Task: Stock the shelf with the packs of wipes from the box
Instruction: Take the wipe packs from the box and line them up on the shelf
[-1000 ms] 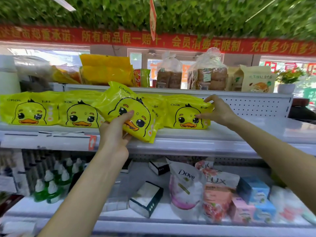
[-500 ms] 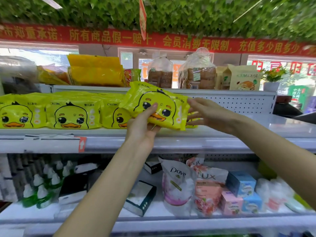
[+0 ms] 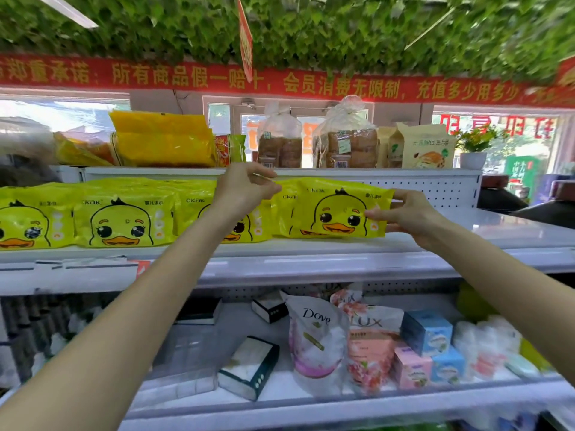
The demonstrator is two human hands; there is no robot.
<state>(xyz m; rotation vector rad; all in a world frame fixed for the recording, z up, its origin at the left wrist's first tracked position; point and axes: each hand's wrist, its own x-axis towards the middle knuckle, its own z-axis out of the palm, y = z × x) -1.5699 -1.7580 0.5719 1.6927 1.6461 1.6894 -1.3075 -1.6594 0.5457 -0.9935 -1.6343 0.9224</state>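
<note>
Row of packs (image 3: 124, 219) already on shelf (image 3: 342, 255); left hand (image 3: 245, 191) and right hand (image 3: 404, 214) pinch end pack (image 3: 336, 213) edges; box unseen.

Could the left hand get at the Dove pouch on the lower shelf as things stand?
Probably, once freed: the left hand pinches the top edge of the wipes pack. The Dove pouch stands near the open front of the lower shelf, unblocked.
</note>
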